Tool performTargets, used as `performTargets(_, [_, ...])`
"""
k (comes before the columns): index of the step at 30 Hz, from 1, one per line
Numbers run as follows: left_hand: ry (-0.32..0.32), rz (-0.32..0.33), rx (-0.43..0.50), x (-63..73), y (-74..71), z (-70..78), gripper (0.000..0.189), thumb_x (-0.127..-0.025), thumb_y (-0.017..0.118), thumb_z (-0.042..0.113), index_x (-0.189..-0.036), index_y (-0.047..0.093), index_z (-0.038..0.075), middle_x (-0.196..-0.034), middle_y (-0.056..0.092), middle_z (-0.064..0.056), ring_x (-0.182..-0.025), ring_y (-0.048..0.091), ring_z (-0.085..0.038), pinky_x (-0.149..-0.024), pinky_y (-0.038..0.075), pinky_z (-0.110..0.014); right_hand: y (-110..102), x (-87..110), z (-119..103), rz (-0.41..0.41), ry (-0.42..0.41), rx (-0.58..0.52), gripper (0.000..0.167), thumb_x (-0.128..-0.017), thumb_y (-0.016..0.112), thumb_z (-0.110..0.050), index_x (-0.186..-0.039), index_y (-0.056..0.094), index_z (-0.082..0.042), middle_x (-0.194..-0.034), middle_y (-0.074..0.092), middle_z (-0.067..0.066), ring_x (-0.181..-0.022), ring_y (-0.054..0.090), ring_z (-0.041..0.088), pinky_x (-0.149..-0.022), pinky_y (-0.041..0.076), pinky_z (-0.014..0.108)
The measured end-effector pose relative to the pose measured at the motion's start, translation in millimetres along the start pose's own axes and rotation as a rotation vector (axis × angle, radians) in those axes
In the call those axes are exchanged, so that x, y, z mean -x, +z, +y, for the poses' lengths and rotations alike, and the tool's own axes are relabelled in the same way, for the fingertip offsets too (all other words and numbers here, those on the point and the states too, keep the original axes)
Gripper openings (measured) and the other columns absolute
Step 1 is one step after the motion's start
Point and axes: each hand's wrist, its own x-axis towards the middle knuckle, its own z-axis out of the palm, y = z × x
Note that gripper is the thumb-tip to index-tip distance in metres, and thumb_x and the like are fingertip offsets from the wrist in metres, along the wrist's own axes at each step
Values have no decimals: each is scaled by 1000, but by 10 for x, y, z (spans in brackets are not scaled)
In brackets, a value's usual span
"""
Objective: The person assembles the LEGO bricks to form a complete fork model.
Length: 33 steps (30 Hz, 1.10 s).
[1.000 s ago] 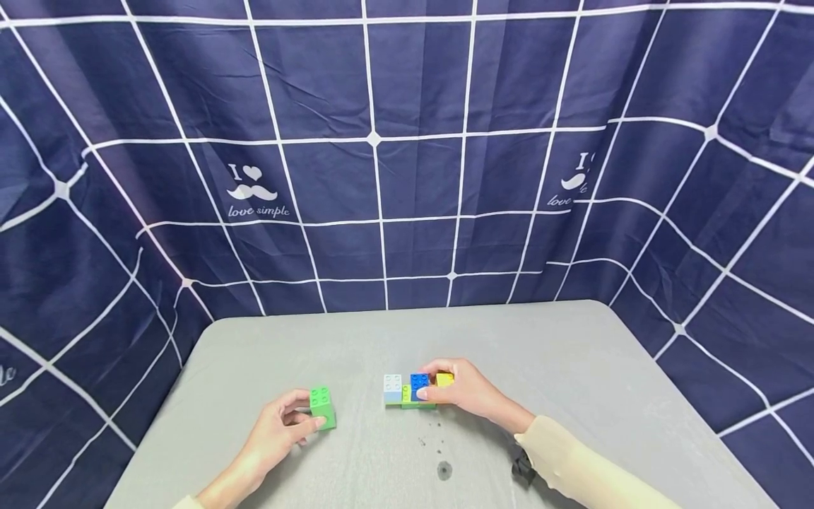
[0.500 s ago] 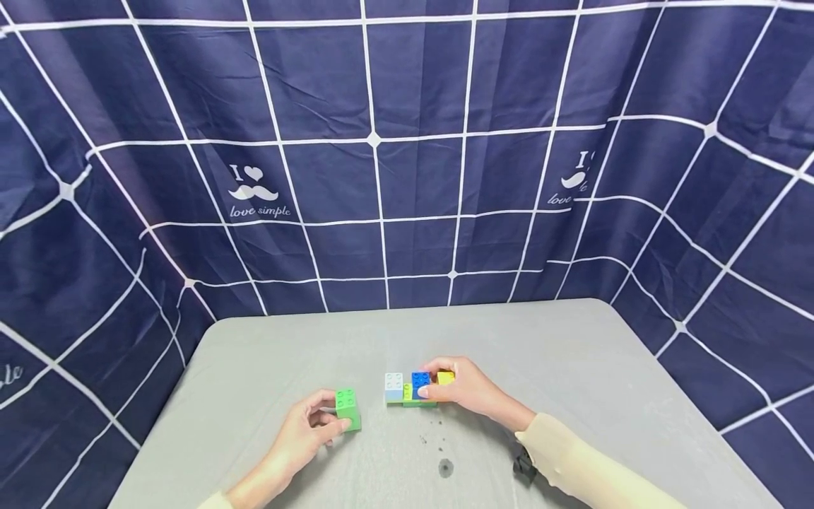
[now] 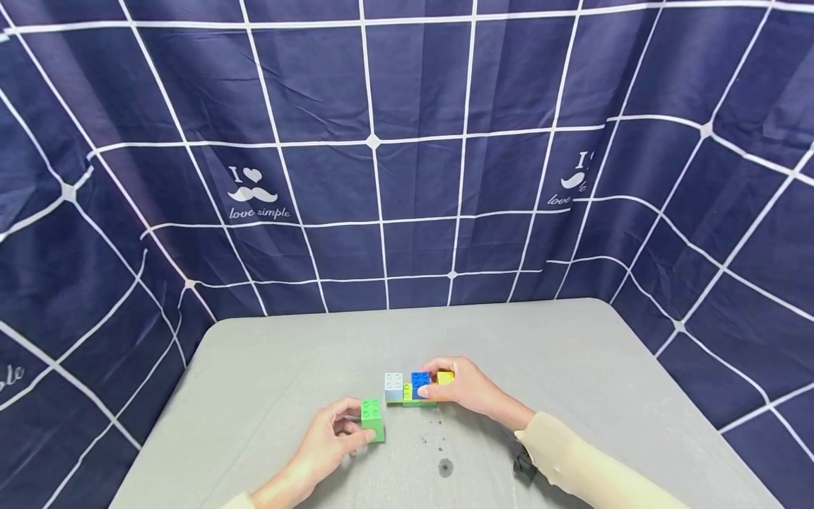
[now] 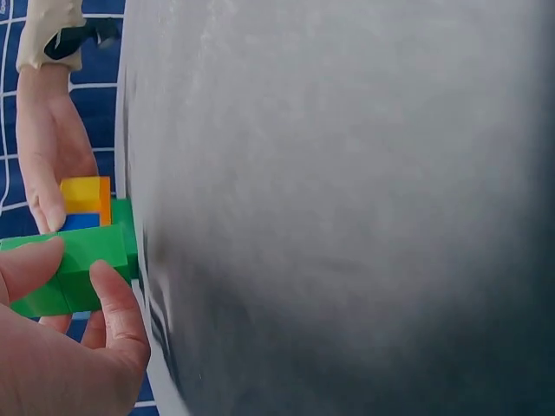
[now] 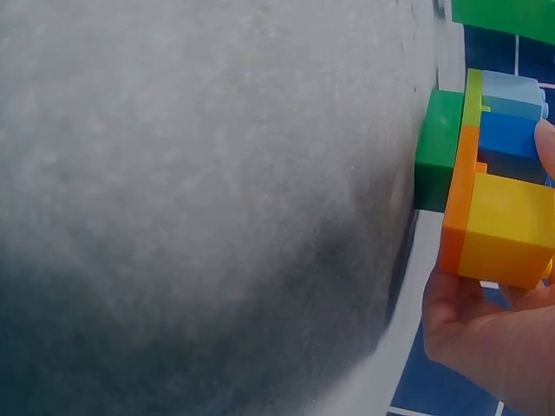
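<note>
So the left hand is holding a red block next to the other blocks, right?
Not quite: the block in the left hand is green, not red. The head view shows it plainly, held beside the other blocks that the right hand grips.

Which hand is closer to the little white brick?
The right. The right hand holds the brick cluster that the small white plastic brick sits on, fingers by its blue neighbour. The left hand grips a green plastic cube just below, apart.
</note>
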Motion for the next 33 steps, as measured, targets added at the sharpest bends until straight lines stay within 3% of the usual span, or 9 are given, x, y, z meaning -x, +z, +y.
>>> performTargets(6, [-1, -38, 17, -25, 135, 13, 39, -90, 86, 6, -126, 72, 3, -98, 73, -7, -77, 66, -17, -65, 51, -26, -11, 3, 7, 1, -8, 19, 31, -92, 89, -23, -119, 81, -11, -103, 70, 2, -91, 59, 21, -71, 47, 26])
performTargets(16, [-5, -96, 66, -111, 385, 43, 39, -88, 86, 4, -125, 74, 5, -92, 73, -5, -77, 66, -17, -64, 50, -26, -6, 15, -2, -2, -19, -1, 31, -93, 89, -21, -121, 81, -10, -101, 69, 2, -91, 59, 21, -71, 48, 26])
performTargets(33, [-14, -141, 100, -166, 607, 68, 30, -84, 87, 2, -110, 73, 7, -84, 72, -4, -76, 66, -16, -67, 46, -26, -5, -12, 29, 7, -32, 28, 30, -92, 91, -23, -118, 81, -11, -101, 72, 1, -88, 60, 18, -71, 49, 25])
